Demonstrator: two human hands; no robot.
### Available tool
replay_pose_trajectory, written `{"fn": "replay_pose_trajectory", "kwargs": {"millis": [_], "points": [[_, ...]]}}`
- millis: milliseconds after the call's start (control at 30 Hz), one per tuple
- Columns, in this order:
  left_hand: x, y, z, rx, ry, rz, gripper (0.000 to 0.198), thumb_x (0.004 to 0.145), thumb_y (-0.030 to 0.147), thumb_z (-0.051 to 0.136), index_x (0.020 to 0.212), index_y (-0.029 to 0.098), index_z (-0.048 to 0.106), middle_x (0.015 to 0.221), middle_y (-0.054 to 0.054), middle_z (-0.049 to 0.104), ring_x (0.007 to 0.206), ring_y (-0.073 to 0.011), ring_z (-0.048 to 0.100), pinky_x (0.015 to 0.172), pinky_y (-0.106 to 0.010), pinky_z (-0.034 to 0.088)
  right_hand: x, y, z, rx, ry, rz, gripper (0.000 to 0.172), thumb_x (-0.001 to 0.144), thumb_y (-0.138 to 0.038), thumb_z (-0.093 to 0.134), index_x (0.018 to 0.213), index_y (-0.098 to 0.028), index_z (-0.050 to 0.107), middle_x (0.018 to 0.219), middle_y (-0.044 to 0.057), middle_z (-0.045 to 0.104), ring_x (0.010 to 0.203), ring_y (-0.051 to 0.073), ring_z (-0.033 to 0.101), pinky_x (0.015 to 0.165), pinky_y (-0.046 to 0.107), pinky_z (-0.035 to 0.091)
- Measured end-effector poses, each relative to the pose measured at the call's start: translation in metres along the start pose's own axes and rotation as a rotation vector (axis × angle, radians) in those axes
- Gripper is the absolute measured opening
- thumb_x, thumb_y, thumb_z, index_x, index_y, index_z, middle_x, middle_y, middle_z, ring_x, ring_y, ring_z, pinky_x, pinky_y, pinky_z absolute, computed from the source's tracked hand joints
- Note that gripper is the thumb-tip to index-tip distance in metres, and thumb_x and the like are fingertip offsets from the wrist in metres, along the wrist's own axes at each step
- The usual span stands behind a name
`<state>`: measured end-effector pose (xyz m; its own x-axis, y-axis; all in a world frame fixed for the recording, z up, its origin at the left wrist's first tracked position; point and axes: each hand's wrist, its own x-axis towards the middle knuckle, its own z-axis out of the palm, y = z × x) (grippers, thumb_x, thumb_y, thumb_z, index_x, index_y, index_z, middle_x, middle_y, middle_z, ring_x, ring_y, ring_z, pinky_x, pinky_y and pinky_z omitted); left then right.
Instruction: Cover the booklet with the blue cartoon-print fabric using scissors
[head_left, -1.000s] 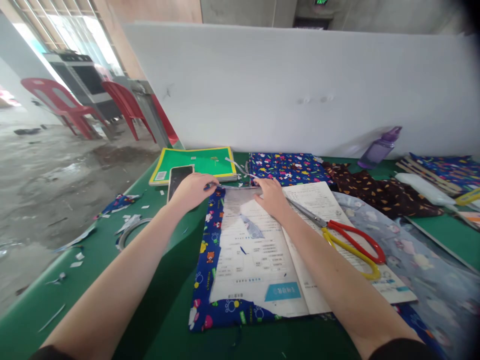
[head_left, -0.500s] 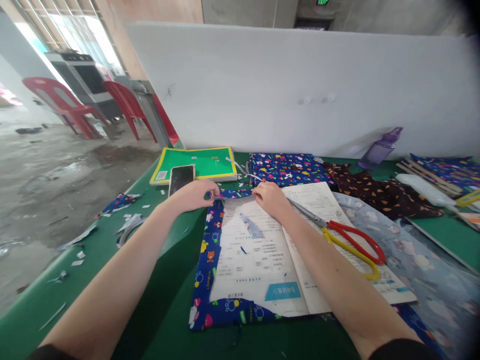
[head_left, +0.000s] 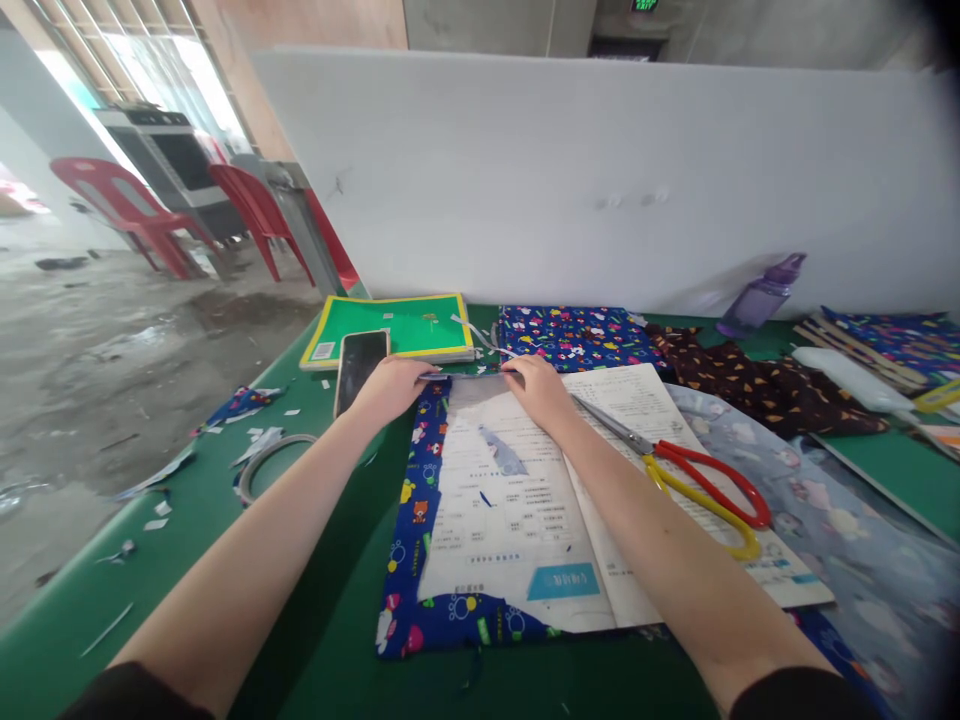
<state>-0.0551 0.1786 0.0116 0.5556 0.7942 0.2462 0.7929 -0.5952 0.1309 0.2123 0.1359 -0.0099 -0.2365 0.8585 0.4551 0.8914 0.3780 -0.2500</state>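
An open book (head_left: 517, 530) lies on a blue animal-print cover sheet (head_left: 409, 545), whose left and near margins are folded over the page. At the far edge of the left page, my left hand (head_left: 397, 388) pinches one end of the sheet's far flap. My right hand (head_left: 534, 388) pinches the same flap farther right, its fingers closed over the edge. Between them the flap shows as a thin line. Scissors (head_left: 645, 445) with red and yellow handles rest on the right page, beside my right forearm. A grey-blue scrap (head_left: 501, 450) sits on the left page.
A phone (head_left: 363, 362) leans on a green book (head_left: 401, 328) behind my left hand. Farther back are a blue patterned book (head_left: 577, 335), brown cloth (head_left: 750, 375) and a purple bottle (head_left: 757, 298). A tape roll (head_left: 255, 470) and paper scraps lie left. A white panel (head_left: 600, 180) borders the table.
The far flap has gone from showing its blue print to a thin edge-on line. My left hand has shifted slightly left and away from me; the right has barely moved.
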Motion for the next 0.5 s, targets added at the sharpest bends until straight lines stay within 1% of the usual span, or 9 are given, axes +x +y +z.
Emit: {"fn": "replay_pose_trajectory", "kwargs": {"millis": [100,233,367,500], "points": [[0.0,0.001,0.0,0.008,0.04,-0.024,0.034,0.087,0.022,0.043,0.109,0.02,0.068,0.113,-0.006,0.071,0.105,-0.0272,0.063,0.1,-0.042,0.043,-0.001,0.002,0.0,-0.013,0.004,0.004,0.037,0.089,-0.041,0.054,0.118,-0.018,0.056,0.122,0.008,0.057,0.106,0.019,0.057,0.091,0.043,0.05],[-0.002,0.004,-0.002,-0.001,0.082,-0.049,0.035,0.086,0.018,0.041,0.11,0.021,0.066,0.111,-0.006,0.071,0.109,-0.0266,0.061,0.1,-0.041,0.044,-0.001,0.007,-0.001,-0.046,0.007,0.036,0.037,0.089,-0.041,0.054,0.118,-0.018,0.056,0.122,0.009,0.057,0.107,0.019,0.056,0.091,0.043,0.05],[-0.001,0.004,0.001,-0.035,0.096,-0.084,0.032,0.088,0.022,0.039,0.11,0.021,0.064,0.113,-0.007,0.069,0.105,-0.0249,0.063,0.093,-0.037,0.048,-0.001,0.015,-0.002,-0.072,0.001,0.079,0.036,0.09,-0.041,0.053,0.118,-0.019,0.056,0.122,0.008,0.057,0.105,0.018,0.057,0.09,0.042,0.05],[0.0,-0.001,0.008,-0.066,0.067,-0.098,0.032,0.088,0.026,0.042,0.113,0.021,0.061,0.11,-0.007,0.07,0.097,-0.0234,0.067,0.085,-0.035,0.052,-0.002,0.02,-0.001,-0.093,0.005,0.13,0.035,0.09,-0.041,0.053,0.117,-0.019,0.056,0.121,0.008,0.058,0.103,0.018,0.057,0.089,0.041,0.051]]}}
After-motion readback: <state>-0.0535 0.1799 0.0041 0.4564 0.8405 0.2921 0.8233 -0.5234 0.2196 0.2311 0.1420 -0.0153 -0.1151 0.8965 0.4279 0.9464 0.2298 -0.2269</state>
